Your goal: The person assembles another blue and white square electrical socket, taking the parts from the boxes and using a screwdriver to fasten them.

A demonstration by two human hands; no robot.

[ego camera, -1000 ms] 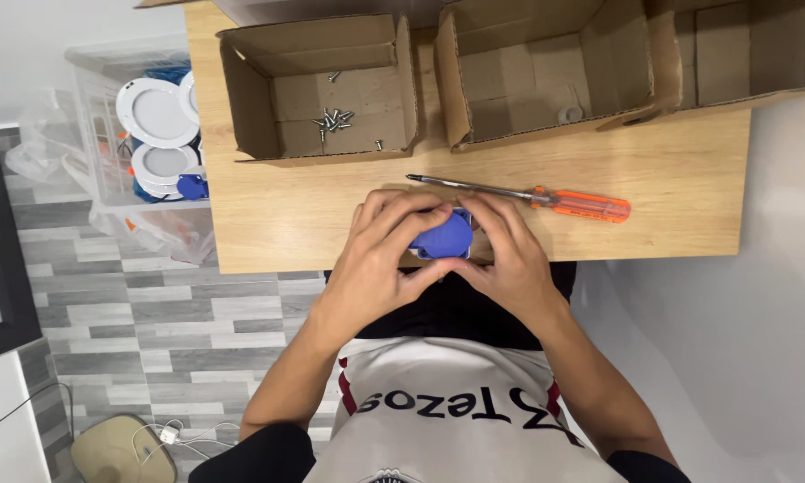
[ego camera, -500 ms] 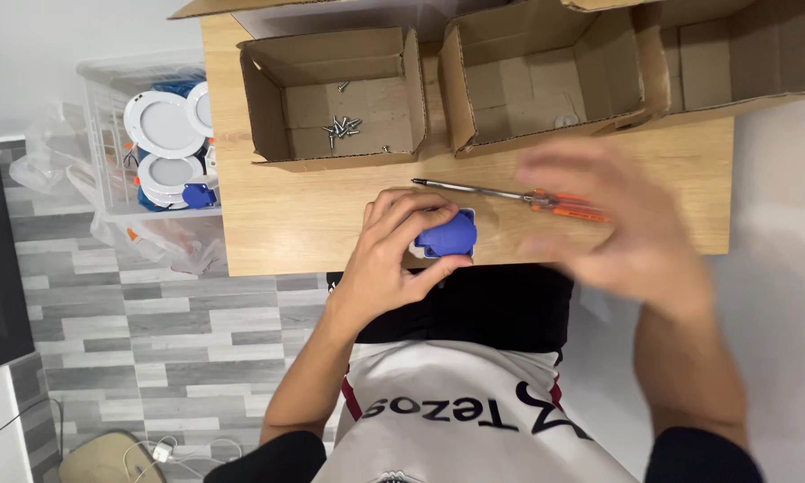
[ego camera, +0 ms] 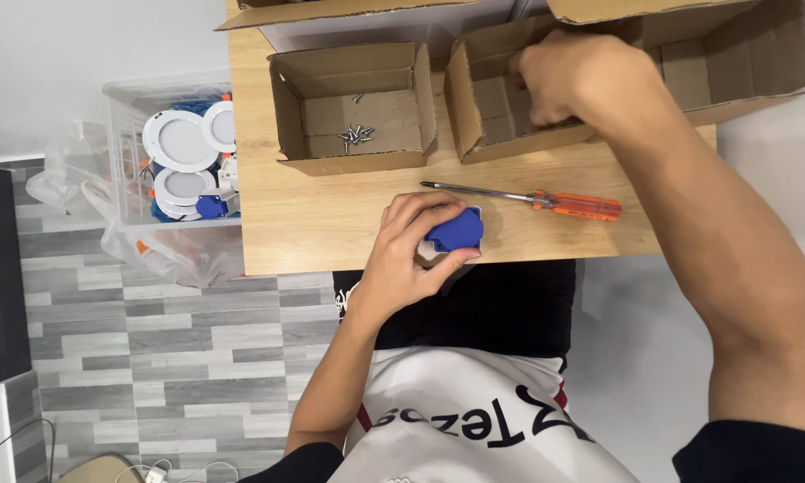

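Wooden tabletop runs across the view, cardboard boxes lined along its twelve o'clock edge. At six o'clock on the table, the left hand curls closed around a small blue plastic part, fingers wrapped over it. Just beyond lies an orange-handled screwdriver. The right hand reaches into the middle box at one o'clock; whether it grasps anything cannot be told. Loose screws sit in the left box.

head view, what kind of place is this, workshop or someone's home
Likely a small home assembly bench: a wooden table with open cardboard boxes, loose screws, an orange-handled screwdriver, and a clear bin of round white fittings beside it.
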